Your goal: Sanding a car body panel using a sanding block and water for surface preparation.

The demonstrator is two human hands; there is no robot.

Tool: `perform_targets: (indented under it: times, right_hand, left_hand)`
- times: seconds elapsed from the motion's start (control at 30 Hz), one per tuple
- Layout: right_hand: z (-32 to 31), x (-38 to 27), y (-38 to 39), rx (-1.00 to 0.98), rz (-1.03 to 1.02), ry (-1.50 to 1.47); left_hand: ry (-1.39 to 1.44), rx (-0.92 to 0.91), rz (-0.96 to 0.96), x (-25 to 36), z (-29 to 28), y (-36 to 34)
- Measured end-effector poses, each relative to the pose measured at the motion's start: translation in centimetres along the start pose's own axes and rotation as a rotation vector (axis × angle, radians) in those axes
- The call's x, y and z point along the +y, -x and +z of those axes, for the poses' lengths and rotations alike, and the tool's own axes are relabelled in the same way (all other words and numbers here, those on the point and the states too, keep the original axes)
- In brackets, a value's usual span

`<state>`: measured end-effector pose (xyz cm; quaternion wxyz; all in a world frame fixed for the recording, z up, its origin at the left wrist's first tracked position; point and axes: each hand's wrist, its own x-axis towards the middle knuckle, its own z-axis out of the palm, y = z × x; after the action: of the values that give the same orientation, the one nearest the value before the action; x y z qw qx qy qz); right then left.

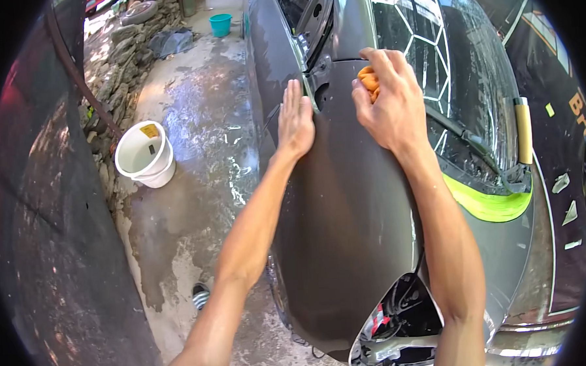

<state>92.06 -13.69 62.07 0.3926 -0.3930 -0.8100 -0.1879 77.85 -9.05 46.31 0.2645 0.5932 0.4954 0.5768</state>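
My left hand (295, 121) lies flat on the dark grey front fender (346, 213) of a car, near the base of the door window. Its fingers are straight and it holds nothing. Over the rear of the fender, beside the windshield (424, 53), my right hand (394, 103) is closed around a bunched orange cloth (369, 81). Most of the cloth is hidden in the palm. Just ahead of the door, a small dark opening (323, 93) shows in the bodywork between my hands.
A wiper arm (464, 136) crosses the glass above a lime-green strip (490, 200). The headlight opening (403, 315) exposes inner parts. On the wet concrete at left stand a white bucket (144, 153) and, farther off, a teal bucket (221, 25). A rock wall (121, 66) runs alongside.
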Motion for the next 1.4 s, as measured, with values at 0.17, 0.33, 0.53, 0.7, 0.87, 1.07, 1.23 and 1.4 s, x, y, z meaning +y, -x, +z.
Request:
perform_targets:
  times: [0.17, 0.33, 0.53, 0.7, 0.87, 1.07, 1.23, 1.4]
  right_hand:
    - [0.6, 0.2, 0.9, -0.023, 0.035, -0.068]
    - [0.6, 0.7, 0.5, -0.006, 0.027, 0.005]
    - [0.7, 0.4, 0.0, 0.024, -0.002, -0.012]
    - [1.2, 0.8, 0.4, 0.032, 0.009, 0.034]
    - [0.7, 0.3, -0.3, 0.012, 0.007, 0.014]
    - [-0.3, -0.9, -0.8, 0.048, -0.007, -0.025]
    - [0.4, -0.9, -0.5, 0.096, 0.002, -0.030]
    - [0.0, -0.5, -0.6, 0.073, 0.017, -0.070]
  left_hand:
    - [-0.086, -0.131, 0.264, -0.4, -0.6, 12.9]
    - [-0.022, -0.009, 0.031, -2.4, 0.3, 9.5]
    - [-0.083, 0.009, -0.095, -5.9, -2.4, 7.5]
    - [-0.049, -0.020, -0.017, -6.8, -0.3, 18.7]
    - [0.469, -0.311, -0.658, -7.0, -0.8, 13.4]
    - [-0.065, -0.038, -0.149, -1.7, -1.4, 29.3]
    - [-0.056, -0.027, 0.018, -3.4, -2.2, 20.3]
    - [-0.071, -0.089, 0.200, -4.2, -3.1, 16.3]
